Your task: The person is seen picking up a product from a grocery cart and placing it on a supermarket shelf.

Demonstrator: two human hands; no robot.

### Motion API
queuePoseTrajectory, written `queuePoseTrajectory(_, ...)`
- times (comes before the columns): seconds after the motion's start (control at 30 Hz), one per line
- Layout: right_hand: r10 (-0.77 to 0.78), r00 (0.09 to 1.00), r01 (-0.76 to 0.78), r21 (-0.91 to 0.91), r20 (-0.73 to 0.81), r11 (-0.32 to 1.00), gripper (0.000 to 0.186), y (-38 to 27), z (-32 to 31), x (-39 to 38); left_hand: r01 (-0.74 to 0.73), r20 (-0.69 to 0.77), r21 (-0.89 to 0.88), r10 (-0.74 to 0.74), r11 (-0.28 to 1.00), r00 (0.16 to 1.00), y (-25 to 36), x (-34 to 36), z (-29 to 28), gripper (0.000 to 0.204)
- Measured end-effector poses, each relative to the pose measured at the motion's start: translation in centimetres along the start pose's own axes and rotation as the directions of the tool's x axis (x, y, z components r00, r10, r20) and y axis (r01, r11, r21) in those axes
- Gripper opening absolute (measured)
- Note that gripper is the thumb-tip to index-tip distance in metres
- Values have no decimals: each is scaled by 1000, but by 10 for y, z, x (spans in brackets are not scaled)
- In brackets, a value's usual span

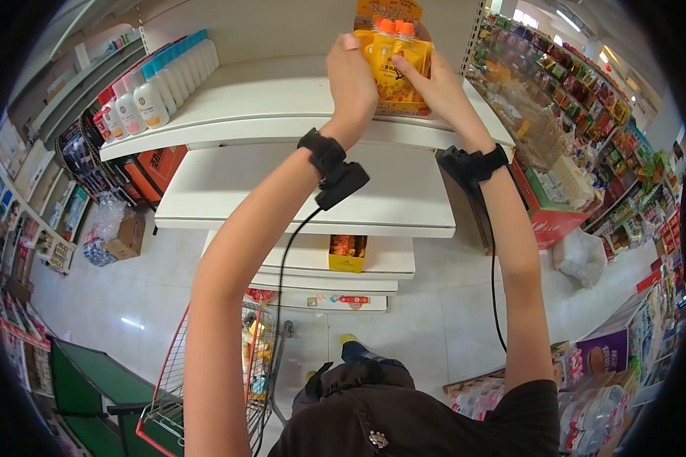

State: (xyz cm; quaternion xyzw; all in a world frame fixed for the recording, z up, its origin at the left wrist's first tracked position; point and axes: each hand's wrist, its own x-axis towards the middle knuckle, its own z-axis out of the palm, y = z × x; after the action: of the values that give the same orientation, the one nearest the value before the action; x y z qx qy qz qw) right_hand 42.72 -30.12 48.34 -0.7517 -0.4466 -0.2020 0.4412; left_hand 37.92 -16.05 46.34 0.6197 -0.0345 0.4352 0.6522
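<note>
Orange spouted pouches (395,65) between both hands

2 orange-yellow spout pouches (399,68) side by side, upright, each with orange screw cap on top. Flat, glossy, printed fronts facing camera. Bases at front edge of white upper shelf (282,99), inside or just before open orange display carton (389,11); which, cannot tell. Left hand (352,80) covers left edge, right hand (434,84) grips right edge.
</note>
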Motion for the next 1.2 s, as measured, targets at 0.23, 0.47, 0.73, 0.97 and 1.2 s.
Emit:
queuePoseTrajectory(0.23, -85, 978, 42, -218, -190, 975, 85, 16, 13, -3, -328, 188, 457, 271, 827, 944, 6, -22, 2, 85)
queuePoseTrajectory(0.47, -109, 982, 88, -136, -157, 987, 87, 20, 12, 3, -218, 185, 424, 151, 879, 971, 15, -21, 1, 91)
queuePoseTrajectory(0.73, -128, 926, 113, -64, -355, 992, 80, 4, 3, -19, -317, 164, 345, 276, 883, 947, 18, -28, 1, 83)
queuePoseTrajectory(0.97, -287, 886, 247, -153, -364, 957, 65, -4, -8, -29, -342, 100, 270, 327, 900, 940, 18, -34, -9, 75)
queuePoseTrajectory(1.2, -447, 830, 373, -265, -334, 889, 39, -23, -12, -40, -451, 194, 281, 410, 847, 891, 25, -44, -18, 71)
